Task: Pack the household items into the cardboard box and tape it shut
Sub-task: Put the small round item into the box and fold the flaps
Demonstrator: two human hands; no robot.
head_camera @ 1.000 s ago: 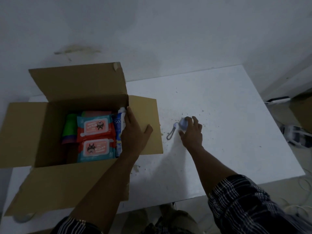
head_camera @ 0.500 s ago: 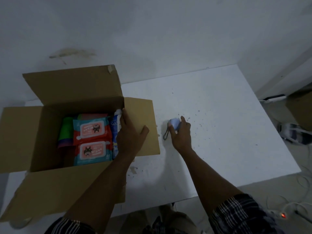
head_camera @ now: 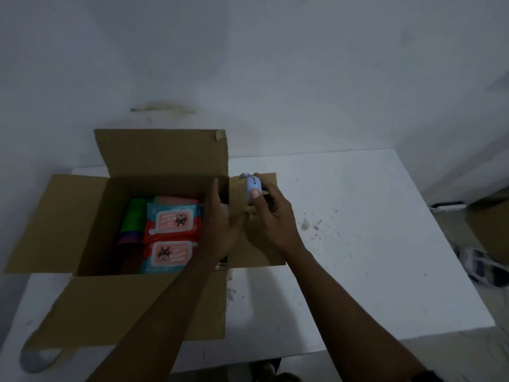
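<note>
R hand (head_camera: 271, 216) pinches a small pale-blue gadget (head_camera: 252, 190), thumb on top, over the right flap of the cardboard box (head_camera: 154, 307) at the table's (head_camera: 358, 244) left end. L hand (head_camera: 220, 224): fingers straight, pressed together along the box's right wall.

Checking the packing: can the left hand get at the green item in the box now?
Probably yes. The box is open, the left hand is over its right side, and only the flat wipes packs lie before the green item.
</note>
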